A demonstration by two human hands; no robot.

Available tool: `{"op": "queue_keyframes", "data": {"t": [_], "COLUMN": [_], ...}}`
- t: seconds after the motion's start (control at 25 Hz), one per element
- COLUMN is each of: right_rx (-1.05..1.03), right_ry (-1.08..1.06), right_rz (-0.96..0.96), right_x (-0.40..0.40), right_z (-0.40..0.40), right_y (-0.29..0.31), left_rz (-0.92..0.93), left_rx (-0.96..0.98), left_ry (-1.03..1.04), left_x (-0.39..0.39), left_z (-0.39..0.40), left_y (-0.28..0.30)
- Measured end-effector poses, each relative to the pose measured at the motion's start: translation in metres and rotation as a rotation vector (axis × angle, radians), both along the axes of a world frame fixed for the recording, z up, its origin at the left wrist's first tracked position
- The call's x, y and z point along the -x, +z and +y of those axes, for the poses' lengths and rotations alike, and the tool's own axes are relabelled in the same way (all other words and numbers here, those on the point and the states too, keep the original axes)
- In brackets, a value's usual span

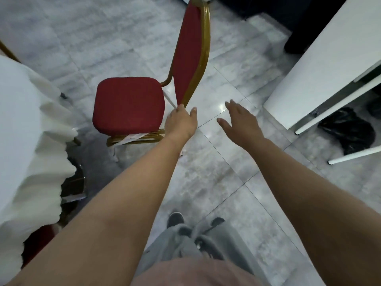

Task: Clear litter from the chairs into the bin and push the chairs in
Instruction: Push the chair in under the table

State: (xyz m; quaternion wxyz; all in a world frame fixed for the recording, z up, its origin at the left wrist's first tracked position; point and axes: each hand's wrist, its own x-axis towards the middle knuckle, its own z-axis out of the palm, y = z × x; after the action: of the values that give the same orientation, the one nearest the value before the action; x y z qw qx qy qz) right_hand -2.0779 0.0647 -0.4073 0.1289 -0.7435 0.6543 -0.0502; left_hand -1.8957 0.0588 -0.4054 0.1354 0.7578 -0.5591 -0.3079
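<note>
Head view, looking down: the cloth-draped bench (pixel 24 124) fills the left, and the red chair (pixel 128 105) stands just beside it on the tiled floor (pixel 216 172), seat toward the bench, backrest rising away up the frame. The left hand (pixel 181 122) is nearer, its fingers (pixel 193 111) curled on the backrest's lower edge. The right hand (pixel 240 120) hovers to the chair's right, spread and holding nothing. Pushing in would go leftward. A pale strip (pixel 129 138) hangs under the seat
</note>
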Motion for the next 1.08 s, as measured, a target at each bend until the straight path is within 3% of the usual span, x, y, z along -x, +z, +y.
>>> {"op": "queue_keyframes", "data": {"t": [0.24, 0.52, 0.96, 1.08], "right_rx": [0.182, 0.188, 0.214, 0.252], "right_ry": [0.107, 0.381, 0.597, 0.675], "right_rz": [-0.058, -0.070, -0.137, -0.243], "right_x": [0.004, 0.010, -0.031, -0.040], "right_z": [-0.146, -0.287, -0.425, -0.447], "right_y": [0.019, 0.036, 0.028, 0.021], "left_rz": [0.069, 0.104, 0.158, 0.199], "left_rx": [0.173, 0.205, 0.221, 0.182], "left_ry": [0.205, 0.441, 0.644, 0.665], "left_x": [0.031, 0.081, 0.067, 0.068], "left_z": [-0.120, -0.223, -0.338, -0.355], "left_y": [0.016, 0.025, 0.014, 0.015]}}
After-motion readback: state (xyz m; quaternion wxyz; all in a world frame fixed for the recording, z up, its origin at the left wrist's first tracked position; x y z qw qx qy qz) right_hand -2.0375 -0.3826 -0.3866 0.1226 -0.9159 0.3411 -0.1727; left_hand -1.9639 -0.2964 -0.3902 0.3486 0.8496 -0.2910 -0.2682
